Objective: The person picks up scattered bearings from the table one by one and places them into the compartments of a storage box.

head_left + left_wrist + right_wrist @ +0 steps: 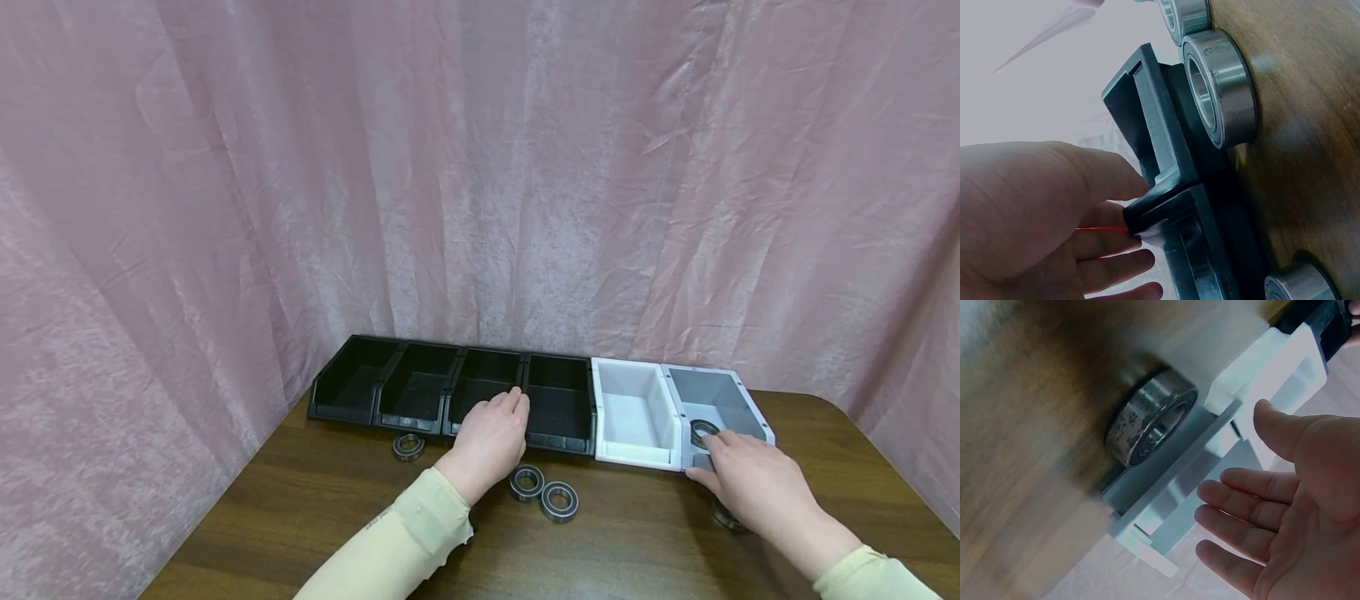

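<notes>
My left hand is at the front edge where two black bins meet. In the left wrist view its thumb and index finger pinch the adjoining bin walls. Over the front of the grey bin, my right hand has its fingers extended and holds nothing, as the right wrist view shows. One ball bearing lies inside that grey bin, close to the fingertips. Another bearing rests on the table just in front of the bin, partly hidden by the right hand in the head view.
Two bearings lie side by side on the wooden table, in front of the black bins. A single bearing sits farther left. A white bin stands between the black row and the grey bin. Pink curtains hang behind.
</notes>
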Tool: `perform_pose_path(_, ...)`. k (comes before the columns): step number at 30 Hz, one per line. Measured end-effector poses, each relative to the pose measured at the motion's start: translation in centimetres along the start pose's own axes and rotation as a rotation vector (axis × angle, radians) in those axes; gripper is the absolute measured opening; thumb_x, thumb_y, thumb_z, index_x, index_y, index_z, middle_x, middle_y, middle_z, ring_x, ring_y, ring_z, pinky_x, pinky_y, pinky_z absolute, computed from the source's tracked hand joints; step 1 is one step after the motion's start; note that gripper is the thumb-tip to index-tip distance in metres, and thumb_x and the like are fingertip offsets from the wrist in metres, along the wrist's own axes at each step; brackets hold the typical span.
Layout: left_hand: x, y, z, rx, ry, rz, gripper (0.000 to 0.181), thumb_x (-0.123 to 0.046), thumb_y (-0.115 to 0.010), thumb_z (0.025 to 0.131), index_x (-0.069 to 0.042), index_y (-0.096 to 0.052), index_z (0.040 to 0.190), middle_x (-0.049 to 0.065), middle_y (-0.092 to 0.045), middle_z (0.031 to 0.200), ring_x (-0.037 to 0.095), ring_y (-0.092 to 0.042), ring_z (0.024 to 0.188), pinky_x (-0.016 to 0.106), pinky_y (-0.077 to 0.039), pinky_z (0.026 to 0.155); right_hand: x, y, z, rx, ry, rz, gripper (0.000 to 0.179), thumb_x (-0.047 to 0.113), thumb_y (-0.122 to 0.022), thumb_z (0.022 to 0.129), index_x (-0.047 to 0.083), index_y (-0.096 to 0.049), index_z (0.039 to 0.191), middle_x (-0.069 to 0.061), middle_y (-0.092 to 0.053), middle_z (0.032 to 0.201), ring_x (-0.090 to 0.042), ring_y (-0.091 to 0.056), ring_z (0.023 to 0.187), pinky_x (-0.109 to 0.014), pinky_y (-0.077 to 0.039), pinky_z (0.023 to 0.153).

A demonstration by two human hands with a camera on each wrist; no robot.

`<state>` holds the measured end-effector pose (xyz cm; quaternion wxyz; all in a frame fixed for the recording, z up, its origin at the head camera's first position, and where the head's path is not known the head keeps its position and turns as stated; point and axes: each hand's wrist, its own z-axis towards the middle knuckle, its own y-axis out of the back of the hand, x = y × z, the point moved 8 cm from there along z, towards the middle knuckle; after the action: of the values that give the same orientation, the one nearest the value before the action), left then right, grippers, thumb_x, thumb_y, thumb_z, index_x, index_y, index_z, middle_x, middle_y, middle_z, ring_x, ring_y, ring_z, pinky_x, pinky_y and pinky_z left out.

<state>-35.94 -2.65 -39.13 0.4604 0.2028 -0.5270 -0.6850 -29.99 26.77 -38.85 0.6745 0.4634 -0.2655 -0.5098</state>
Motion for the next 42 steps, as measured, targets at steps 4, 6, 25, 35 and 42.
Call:
perform_pose_path(4, 0.0, 0.1, 0.1, -0.008, -0.002, -0.006, 0.047, -0.026, -0.078, 0.102, -0.003, -0.071, 0.142, 0.016, -0.069, 0.148, 0.025, -0.072, 0.127, 0.039, -0.062, 0.101, 0.6, 0.8, -0.7, -0.042, 0.033, -0.007, 0.047, 0.033, -0.098, 0.079, 0.010, -0.057, 0.082, 0.002, -0.048, 0.072, -0.031, -0.060, 0.066, -0.049, -0.053, 0.060)
perform_pose_path(6, 0.0, 0.1, 0.1, -0.008, -0.002, -0.007, 0.047, -0.026, -0.078, 0.102, -0.003, -0.071, 0.142, 0.016, -0.069, 0.148, 0.025, -0.072, 0.127, 0.039, -0.062, 0.101, 0.8, 1.1, -1.0, -0.042, 0.039, -0.007, 0.047, 0.032, -0.098, 0.078, 0.010, -0.057, 0.084, 0.003, -0.047, 0.074, -0.029, -0.059, 0.066, -0.047, -0.051, 0.060)
perform_pose_path(25, 0.0, 0.0, 0.0, 0.002, 0.005, -0.017, 0.047, -0.026, -0.077, 0.102, -0.002, -0.070, 0.142, 0.016, -0.069, 0.149, 0.026, -0.072, 0.128, 0.039, -0.062, 0.102, 1.4, 0.7, -3.2, 0.039, 0.041, -0.057, 0.046, 0.034, -0.101, 0.074, 0.011, -0.062, 0.085, -0.001, -0.062, 0.078, -0.033, -0.070, 0.074, -0.052, -0.059, 0.068)
perform_pose_path(35, -0.1, 0.0, -0.1, 0.005, 0.002, -0.009, 0.047, -0.026, -0.078, 0.102, -0.003, -0.071, 0.142, 0.015, -0.069, 0.148, 0.025, -0.071, 0.128, 0.038, -0.062, 0.102, 0.9, -0.6, -3.9, 0.109, 0.010, -0.073, 0.047, 0.036, -0.099, 0.075, 0.010, -0.061, 0.082, -0.001, -0.050, 0.074, -0.028, -0.059, 0.061, -0.048, -0.053, 0.056)
perform_pose_path(42, -0.1, 0.2, -0.2, 0.001, 0.003, -0.005, 0.048, -0.025, -0.079, 0.100, -0.002, -0.071, 0.141, 0.015, -0.069, 0.147, 0.025, -0.072, 0.128, 0.038, -0.062, 0.101, 0.7, -1.3, -4.2, 0.155, -0.016, -0.072, 0.045, 0.036, -0.098, 0.079, 0.010, -0.061, 0.084, -0.002, -0.054, 0.076, -0.027, -0.061, 0.063, -0.047, -0.052, 0.056)
